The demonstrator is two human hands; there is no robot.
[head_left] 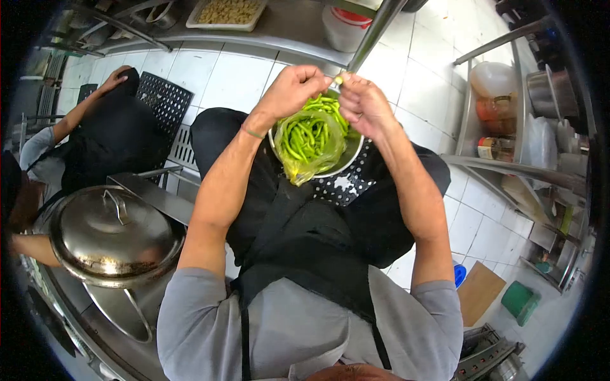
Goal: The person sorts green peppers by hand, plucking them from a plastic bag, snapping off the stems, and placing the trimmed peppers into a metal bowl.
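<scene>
My left hand (pixel 292 95) and my right hand (pixel 365 103) meet fingertip to fingertip over a metal pot (pixel 351 152). Between them shows a small yellow-green piece (pixel 338 80), coloured like the end of a chili. The right thumb and fingers pinch it; the left thumb and index finger are closed right at its other side, and I cannot tell what they grip. Below, a clear plastic bag (pixel 304 170) full of green chilies (pixel 305 138) rests in the pot, between my knees. More green chilies lie behind the bag, partly hidden by my hands.
A lidded steel pot (pixel 117 235) stands at the left, near another person's arm (pixel 37 249). Another person's hand (pixel 115 79) rests on a dark-clothed knee. Ahead, a metal shelf (pixel 286 46) holds a white tray (pixel 225 26). Jars and containers fill the right rack (pixel 483 166).
</scene>
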